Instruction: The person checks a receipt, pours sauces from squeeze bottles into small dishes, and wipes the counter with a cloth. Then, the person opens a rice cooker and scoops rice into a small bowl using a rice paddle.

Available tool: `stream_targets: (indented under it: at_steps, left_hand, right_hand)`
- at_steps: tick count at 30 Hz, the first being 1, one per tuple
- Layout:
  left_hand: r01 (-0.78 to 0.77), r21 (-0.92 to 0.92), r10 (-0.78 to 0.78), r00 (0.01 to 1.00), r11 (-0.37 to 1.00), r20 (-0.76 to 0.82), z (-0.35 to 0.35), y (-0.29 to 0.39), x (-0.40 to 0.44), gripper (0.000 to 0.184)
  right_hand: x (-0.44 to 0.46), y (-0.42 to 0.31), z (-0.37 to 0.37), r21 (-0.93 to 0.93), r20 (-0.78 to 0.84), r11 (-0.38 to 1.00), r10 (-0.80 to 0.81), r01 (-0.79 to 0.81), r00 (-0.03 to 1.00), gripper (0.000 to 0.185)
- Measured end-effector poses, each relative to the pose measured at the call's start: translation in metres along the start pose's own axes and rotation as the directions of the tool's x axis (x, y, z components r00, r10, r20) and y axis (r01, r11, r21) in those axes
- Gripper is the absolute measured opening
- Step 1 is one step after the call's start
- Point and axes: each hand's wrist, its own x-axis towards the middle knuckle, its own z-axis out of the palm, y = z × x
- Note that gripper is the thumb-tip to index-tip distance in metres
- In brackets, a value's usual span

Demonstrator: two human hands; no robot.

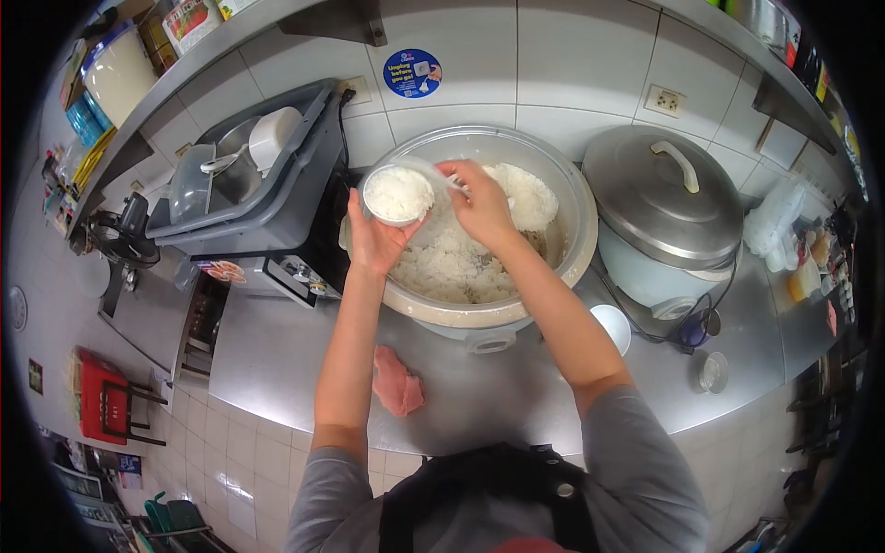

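My left hand is wrapped around a small white bowl heaped with cooked rice. In my right hand is the handle of a pale, translucent rice paddle, its blade at the far edge of the rice in the bowl. Both hands are above a large, uncovered rice cooker. Loose rice lies across the cooker's bottom, with a taller mound at its back right.
A second cooker with a metal lid stands at right. Near the steel counter's front lie a pink cloth and, farther right, a white bowl and a small clear cup. A grey tub with containers is at left. A shelf overhangs the wall.
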Motion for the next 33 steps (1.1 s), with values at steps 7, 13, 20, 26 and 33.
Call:
stream_targets:
  at_steps: [7,13,20,26,33]
  left_hand:
    - [0.044,0.038,-0.041,0.996,0.998,-0.075,-0.011,0.002,0.002,0.079]
    - [-0.028,0.1,0.032,0.999,0.995,-0.035,-0.011,0.001,0.005,0.071]
    - [-0.177,-0.093,0.184,0.98,0.98,0.08,-0.005,0.006,0.0,0.065]
    - [-0.244,-0.013,0.244,0.969,0.97,0.035,-0.008,0.004,0.005,0.064]
    - [-0.214,0.005,0.214,0.976,0.977,0.037,-0.01,0.001,0.007,0.063]
  right_hand:
    - [-0.008,0.001,0.023,0.165,0.001,0.972,0.172,-0.17,0.985,0.046]
    - [-0.004,-0.007,0.023,0.149,0.002,0.989,0.023,-0.023,1.0,0.047]
    - [-0.019,-0.018,0.012,0.655,0.383,0.308,0.652,-0.69,0.655,0.049]
    - [-0.021,-0.049,0.027,0.715,0.182,0.473,0.584,-0.514,0.791,0.052]
    - [-0.013,-0.032,0.06,0.23,-0.051,0.948,0.237,-0.22,0.97,0.051]
